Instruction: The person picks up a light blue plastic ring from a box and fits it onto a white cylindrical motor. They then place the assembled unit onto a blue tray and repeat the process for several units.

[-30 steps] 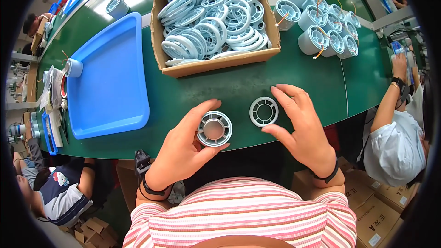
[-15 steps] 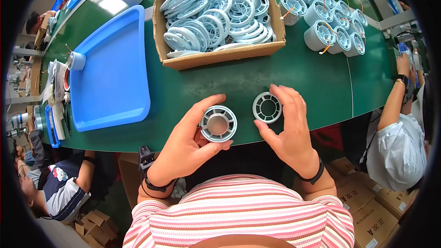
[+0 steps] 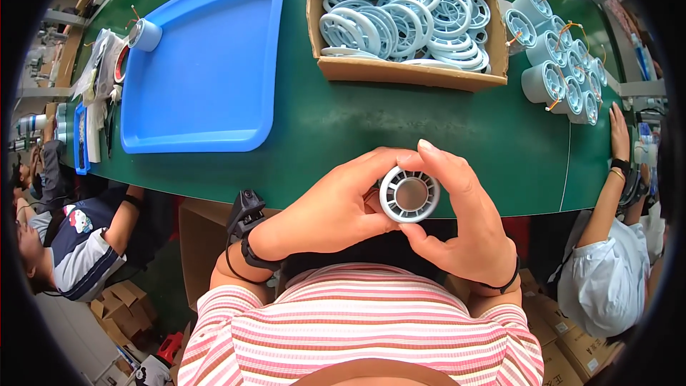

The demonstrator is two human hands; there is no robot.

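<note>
Just above the table's near edge, my left hand [image 3: 332,204] grips a small round fan housing [image 3: 412,194] from its left side. A grey disc shows at its middle. Over its face sits a pale spoked ring [image 3: 388,206], which my right hand [image 3: 468,225] holds between thumb and fingers at the top and bottom right. Ring and housing are lined up and look to be touching; whether the ring is fully seated I cannot tell. The fingertips of both hands nearly meet along the top rim. The back of the housing is hidden by my left hand.
A cardboard box [image 3: 414,75] full of pale blue rings stands at the far side. Several wired housings [image 3: 543,82] are grouped to its right. On the left lies a blue tray [image 3: 200,71] with one housing [image 3: 145,35] at its edge. Co-workers sit on both sides.
The ring, held apart in my right hand before, is now over the housing. Both hands have come together, the left one moving right. The view has shifted, so the table items appear further up and right.
</note>
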